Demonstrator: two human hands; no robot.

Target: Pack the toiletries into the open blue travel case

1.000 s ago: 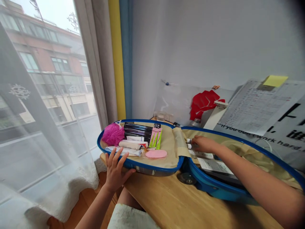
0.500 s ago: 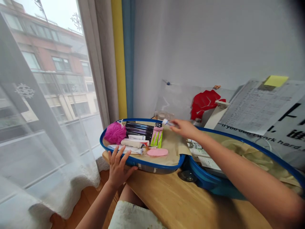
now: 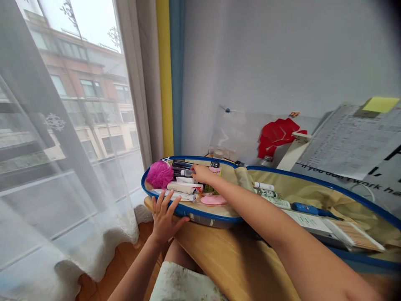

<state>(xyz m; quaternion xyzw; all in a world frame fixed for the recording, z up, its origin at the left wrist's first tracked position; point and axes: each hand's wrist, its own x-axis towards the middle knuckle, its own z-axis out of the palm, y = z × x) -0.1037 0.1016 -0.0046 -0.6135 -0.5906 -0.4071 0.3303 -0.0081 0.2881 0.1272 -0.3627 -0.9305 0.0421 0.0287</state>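
Observation:
An open blue-rimmed case (image 3: 200, 218) lies on the wooden table, its two halves side by side. My right hand (image 3: 202, 173) reaches into the left half, fingers closed on a small white-capped tube (image 3: 187, 172) just over several black slim packs (image 3: 182, 164). My fingers partly hide the tube. My left hand (image 3: 166, 215) rests spread at the near rim, beside a white packet (image 3: 175, 195). Around them in this half are a magenta bath puff (image 3: 159, 174), a white toothpaste tube (image 3: 181, 188), a pink oval pad (image 3: 213, 200) and a pink-green packet (image 3: 216, 171), partly covered by my wrist.
The right half holds a white-capped tube (image 3: 264, 186), small bottles (image 3: 278, 203), a blue-handled brush (image 3: 304, 208), a white box (image 3: 308, 222) and a pack of thin sticks (image 3: 357, 235). A sheer curtain (image 3: 78, 209) hangs left; a wall with papers stands behind.
My right hand has moved left with the tube, from above the middle of the case to the black packs. The left hand stays at the rim. The view has shifted slightly.

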